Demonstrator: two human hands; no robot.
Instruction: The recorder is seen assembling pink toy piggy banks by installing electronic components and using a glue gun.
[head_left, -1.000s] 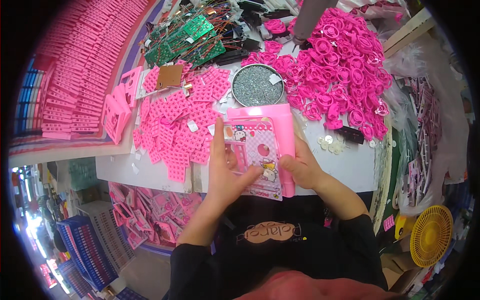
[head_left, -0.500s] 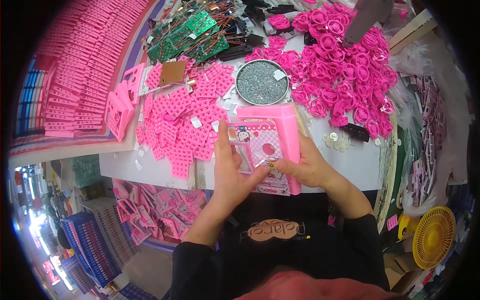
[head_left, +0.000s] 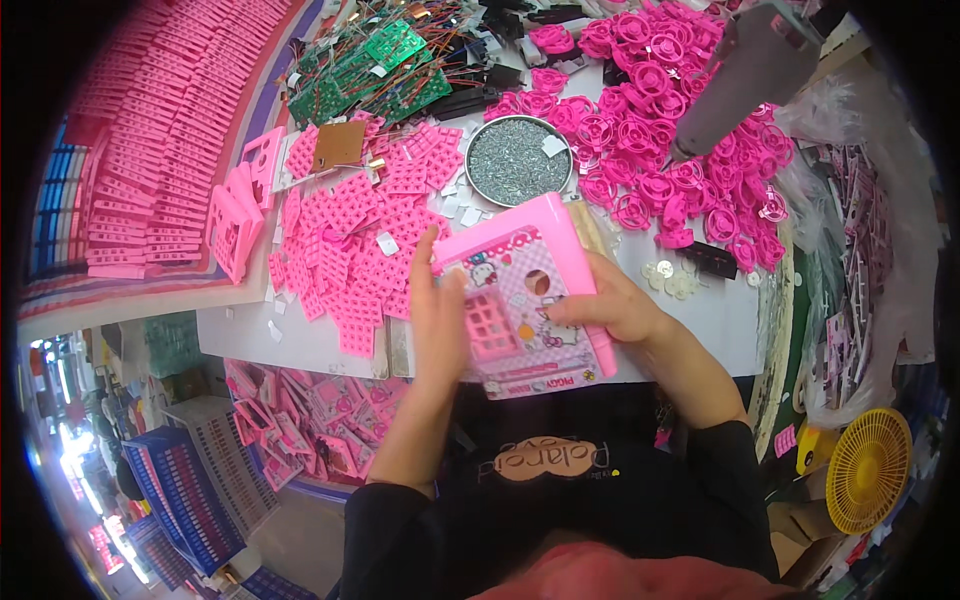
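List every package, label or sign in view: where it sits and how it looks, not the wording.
Printed sticker panel: on the front of the pink toy case, between left hand and right hand; rectangular, pink checks, cartoon cats.
Small white labels: scattered on the pink keypad pieces; plain squares.
Shirt logo patch: on the person's chest; tan oval, dark letters.

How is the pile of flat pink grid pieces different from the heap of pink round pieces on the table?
The grid pieces are flat squares full of small square holes; the round pieces are ring-shaped with a raised hub. The grid pieces lie beside the left hand, while the round pieces are heaped at the far right, beyond the right hand. Both are bright pink plastic.
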